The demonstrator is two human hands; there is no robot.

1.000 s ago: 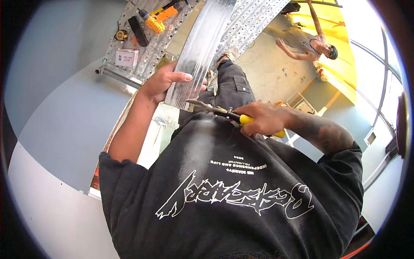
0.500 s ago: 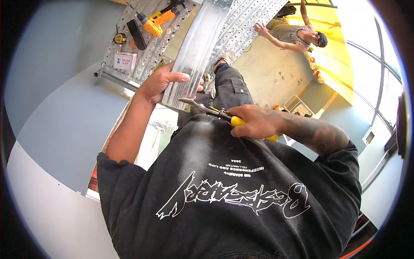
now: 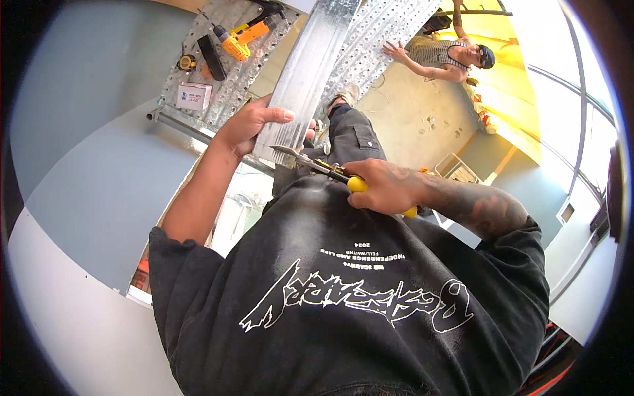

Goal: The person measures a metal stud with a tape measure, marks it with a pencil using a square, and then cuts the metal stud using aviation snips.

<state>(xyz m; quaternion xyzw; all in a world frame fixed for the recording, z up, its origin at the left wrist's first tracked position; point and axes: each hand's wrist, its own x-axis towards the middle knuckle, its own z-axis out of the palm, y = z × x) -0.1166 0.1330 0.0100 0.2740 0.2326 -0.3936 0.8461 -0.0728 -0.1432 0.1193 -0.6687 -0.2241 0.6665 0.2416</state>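
Observation:
My left hand [image 3: 259, 127] grips a long ribbed galvanized metal strip [image 3: 308, 56] near its lower end, thumb over the face, fingertips showing at the far edge. My right hand [image 3: 378, 187] is closed on yellow-and-black handled metal snips [image 3: 297, 156], whose blades lie at the strip's lower end; whether they bite into the metal I cannot tell. Under my hands are my black shirt and dark trouser leg [image 3: 353, 132].
A perforated metal platform [image 3: 366, 49] holds an orange cordless drill [image 3: 241, 43], tape measure [image 3: 187, 63], dark elongated object [image 3: 210, 58] and small box [image 3: 193, 97]. A co-worker [image 3: 449, 66] is below at upper right, beside yellow sheeting [image 3: 515, 112].
My right hand and the snips have shifted slightly left and upward along the strip's end. The co-worker's lower arm has reached leftward toward the platform, fingers spread.

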